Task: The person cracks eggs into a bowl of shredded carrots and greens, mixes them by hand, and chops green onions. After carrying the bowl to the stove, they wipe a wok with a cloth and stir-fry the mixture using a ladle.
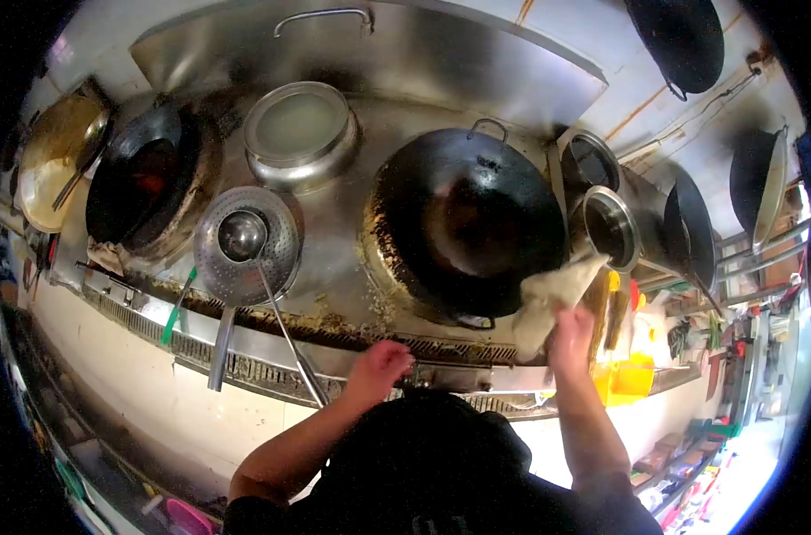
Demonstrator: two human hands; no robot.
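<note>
My right hand point(573, 334) is closed on a pale, crumpled cloth point(552, 299), just off the right front rim of a big black wok point(468, 223). The cloth is a little blurred, and its upper corner points toward a steel pot point(610, 227). Near the stove's front edge is my left hand point(383, 366), its fingers curled in with nothing showing in them. The wok has two loop handles and sits on the burner, dark and shiny inside.
Left of the wok, a ladle point(242, 235) rests in a perforated strainer point(209, 259), handles overhanging the front edge. Behind stands a steel pot of cloudy liquid point(297, 125). Another wok point(138, 178) sits at far left. Pans point(688, 223) hang on the right above a yellow container point(630, 379).
</note>
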